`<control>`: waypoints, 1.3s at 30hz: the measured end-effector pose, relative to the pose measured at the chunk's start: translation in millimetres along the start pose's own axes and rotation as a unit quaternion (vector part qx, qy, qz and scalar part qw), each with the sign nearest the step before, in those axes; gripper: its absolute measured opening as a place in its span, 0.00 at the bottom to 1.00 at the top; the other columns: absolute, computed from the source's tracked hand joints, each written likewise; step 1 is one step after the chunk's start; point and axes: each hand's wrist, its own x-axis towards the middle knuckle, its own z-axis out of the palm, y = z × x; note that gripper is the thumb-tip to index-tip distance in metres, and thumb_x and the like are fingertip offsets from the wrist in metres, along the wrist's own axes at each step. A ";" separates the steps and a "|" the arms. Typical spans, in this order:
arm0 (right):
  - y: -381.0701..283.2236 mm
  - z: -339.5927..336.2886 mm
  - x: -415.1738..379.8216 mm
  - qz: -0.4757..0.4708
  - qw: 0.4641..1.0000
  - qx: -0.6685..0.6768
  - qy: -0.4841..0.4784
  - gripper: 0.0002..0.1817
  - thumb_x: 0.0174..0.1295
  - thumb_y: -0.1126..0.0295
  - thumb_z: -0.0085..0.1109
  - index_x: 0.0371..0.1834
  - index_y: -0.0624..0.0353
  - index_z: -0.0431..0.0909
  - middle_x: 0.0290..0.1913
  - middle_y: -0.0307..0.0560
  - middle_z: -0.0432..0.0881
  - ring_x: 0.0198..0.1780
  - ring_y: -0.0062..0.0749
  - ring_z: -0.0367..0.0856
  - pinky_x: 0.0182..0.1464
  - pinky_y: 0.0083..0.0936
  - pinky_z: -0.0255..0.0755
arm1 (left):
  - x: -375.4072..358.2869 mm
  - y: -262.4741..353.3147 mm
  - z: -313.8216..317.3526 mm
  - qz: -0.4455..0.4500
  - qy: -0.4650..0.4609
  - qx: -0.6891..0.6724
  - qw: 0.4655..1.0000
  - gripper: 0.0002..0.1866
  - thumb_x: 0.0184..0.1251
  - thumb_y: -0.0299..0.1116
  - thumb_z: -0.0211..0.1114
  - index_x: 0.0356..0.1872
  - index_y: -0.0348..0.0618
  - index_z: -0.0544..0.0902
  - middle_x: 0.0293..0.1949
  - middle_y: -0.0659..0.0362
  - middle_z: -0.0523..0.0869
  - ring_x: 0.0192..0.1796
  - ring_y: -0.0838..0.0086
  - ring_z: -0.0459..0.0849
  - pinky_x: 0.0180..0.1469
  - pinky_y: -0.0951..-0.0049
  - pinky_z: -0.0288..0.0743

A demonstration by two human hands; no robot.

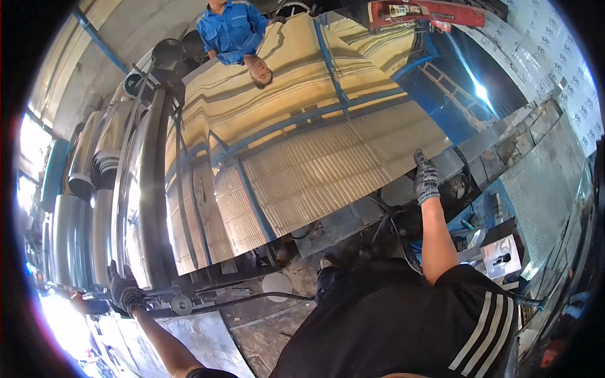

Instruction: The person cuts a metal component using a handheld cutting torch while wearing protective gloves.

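Observation:
A large mirror-polished metal sheet (302,157) stretches out in front of me, reflecting the roof and beams. My right hand (426,176), in a grey knitted glove, grips its near right corner, with part of the fingers hidden at the edge. Far to the left, my left hand (126,291) in a dark glove is at the end of a roller machine (154,189), fingers pointing up and apart. Close beside that hand is a round metal fitting (181,305) on the machine's near end.
Across the sheet stands a person in a blue shirt (230,31), one gloved hand at its far edge. Shiny metal rolls (72,230) stand at the left. A red machine part (428,14) lies behind; a cluttered bench (498,252) is at the right. Cables cross the floor.

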 end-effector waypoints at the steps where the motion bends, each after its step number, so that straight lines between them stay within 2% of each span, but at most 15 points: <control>1: -1.3 1.9 1.2 -0.001 1.000 0.028 -0.010 0.27 0.72 0.51 0.68 0.65 0.59 0.81 0.60 0.49 0.85 0.54 0.40 0.87 0.53 0.42 0.87 | -3.4 -3.3 -9.0 0.000 0.000 0.002 1.000 0.28 0.80 0.50 0.61 0.74 0.50 0.79 0.75 0.45 0.78 0.74 0.50 0.80 0.73 0.54 0.76; 4: -29.8 21.3 -33.6 -0.036 0.999 0.005 -0.001 0.28 0.73 0.50 0.67 0.68 0.56 0.80 0.61 0.49 0.85 0.56 0.40 0.87 0.55 0.41 0.87 | 43.3 -84.3 -3.0 0.003 -0.004 -0.011 1.000 0.26 0.80 0.52 0.60 0.71 0.55 0.81 0.76 0.52 0.79 0.67 0.49 0.85 0.68 0.49 0.79; 9: -29.5 46.2 5.7 0.118 0.991 0.049 0.042 0.27 0.73 0.47 0.66 0.66 0.53 0.80 0.57 0.45 0.86 0.51 0.36 0.86 0.52 0.38 0.87 | 12.5 17.0 26.0 -0.061 -0.056 0.025 0.996 0.29 0.82 0.57 0.57 0.77 0.61 0.76 0.73 0.54 0.82 0.63 0.51 0.89 0.66 0.50 0.81; 12: -18.3 45.9 -7.5 0.099 0.991 0.044 0.073 0.24 0.74 0.47 0.66 0.62 0.51 0.82 0.50 0.42 0.85 0.45 0.34 0.84 0.49 0.36 0.87 | 30.6 -25.8 60.6 0.007 0.009 0.000 1.000 0.31 0.81 0.59 0.57 0.77 0.59 0.77 0.73 0.54 0.82 0.63 0.50 0.89 0.66 0.52 0.81; 13: -13.5 45.4 -14.0 0.099 0.991 0.047 0.078 0.24 0.74 0.47 0.66 0.62 0.51 0.82 0.50 0.42 0.85 0.45 0.34 0.84 0.49 0.36 0.87 | 38.6 -32.8 55.4 -0.036 -0.044 -0.053 0.997 0.30 0.80 0.59 0.58 0.76 0.58 0.78 0.72 0.53 0.83 0.66 0.51 0.87 0.68 0.55 0.79; 18: -5.9 37.4 -47.2 0.139 0.988 0.066 -0.008 0.24 0.75 0.45 0.65 0.63 0.49 0.81 0.53 0.42 0.85 0.47 0.34 0.83 0.53 0.42 0.86 | 23.3 -22.6 15.9 -0.091 -0.061 0.003 0.994 0.29 0.79 0.55 0.61 0.77 0.62 0.78 0.79 0.57 0.76 0.71 0.48 0.82 0.71 0.51 0.74; 21: 41.8 38.8 -56.1 0.156 0.987 0.018 -0.030 0.27 0.75 0.44 0.64 0.66 0.49 0.80 0.58 0.45 0.86 0.55 0.36 0.83 0.60 0.43 0.84 | 43.6 -70.7 93.5 0.003 0.034 0.006 0.999 0.30 0.79 0.54 0.60 0.76 0.55 0.78 0.76 0.50 0.78 0.70 0.47 0.83 0.69 0.49 0.77; 25: 56.7 43.4 -102.9 0.166 0.972 0.088 -0.138 0.27 0.77 0.45 0.63 0.67 0.52 0.81 0.58 0.48 0.88 0.62 0.37 0.82 0.65 0.40 0.81 | 35.2 -48.6 36.6 0.004 -0.010 0.043 0.999 0.29 0.80 0.51 0.61 0.75 0.49 0.78 0.75 0.48 0.79 0.70 0.47 0.83 0.68 0.52 0.79; 27: 64.7 28.2 -104.6 -0.085 0.950 -0.194 -0.231 0.25 0.79 0.50 0.61 0.68 0.56 0.81 0.61 0.48 0.88 0.64 0.37 0.82 0.66 0.36 0.79 | 20.0 -56.1 47.3 0.013 0.030 0.006 0.999 0.27 0.80 0.49 0.62 0.74 0.50 0.79 0.74 0.48 0.80 0.70 0.47 0.83 0.68 0.52 0.79; 30: 24.0 0.9 -108.7 -0.183 0.852 -0.405 -0.278 0.25 0.83 0.64 0.49 0.78 0.61 0.72 0.77 0.63 0.74 0.77 0.46 0.74 0.77 0.38 0.69 | -23.6 11.1 -11.9 -0.013 0.011 0.054 0.998 0.28 0.79 0.53 0.62 0.73 0.55 0.80 0.68 0.50 0.85 0.58 0.50 0.91 0.61 0.52 0.83; 32: 113.4 -21.9 -57.8 -0.133 0.892 -0.286 -0.323 0.24 0.84 0.62 0.50 0.76 0.60 0.74 0.74 0.60 0.78 0.74 0.45 0.77 0.76 0.38 0.70 | -21.9 12.8 -28.1 -0.011 0.030 0.022 0.999 0.25 0.78 0.54 0.63 0.69 0.57 0.84 0.58 0.50 0.91 0.52 0.51 0.92 0.55 0.50 0.85; 34: 41.6 1.5 -112.1 0.017 0.933 -0.158 -0.321 0.25 0.81 0.58 0.57 0.74 0.59 0.77 0.71 0.55 0.81 0.69 0.45 0.79 0.73 0.39 0.72 | 18.0 -61.7 27.9 0.057 0.136 -0.025 0.989 0.26 0.76 0.56 0.62 0.68 0.58 0.85 0.62 0.52 0.89 0.55 0.50 0.92 0.59 0.51 0.83; 36: -16.7 13.2 -131.9 0.165 0.948 -0.005 -0.273 0.24 0.79 0.52 0.60 0.69 0.55 0.80 0.65 0.48 0.84 0.63 0.40 0.82 0.67 0.39 0.77 | 1.1 26.7 -75.0 -0.056 -0.057 0.047 0.996 0.28 0.75 0.59 0.61 0.69 0.59 0.84 0.67 0.55 0.87 0.58 0.50 0.90 0.62 0.51 0.82; 37: -32.8 23.2 -141.0 0.259 0.936 0.105 -0.216 0.23 0.79 0.48 0.61 0.65 0.52 0.82 0.60 0.43 0.86 0.59 0.36 0.83 0.61 0.39 0.80 | -0.4 12.8 -54.9 -0.018 0.014 0.009 1.000 0.27 0.74 0.56 0.65 0.69 0.58 0.84 0.62 0.47 0.89 0.59 0.47 0.89 0.62 0.48 0.81; 39: -42.4 45.4 -170.6 0.265 0.933 0.103 -0.220 0.24 0.79 0.48 0.61 0.66 0.53 0.82 0.61 0.43 0.85 0.61 0.36 0.81 0.62 0.41 0.80 | 8.8 -17.2 -25.5 0.004 0.069 -0.007 0.998 0.27 0.71 0.55 0.69 0.67 0.57 0.85 0.53 0.47 0.92 0.52 0.48 0.91 0.57 0.48 0.81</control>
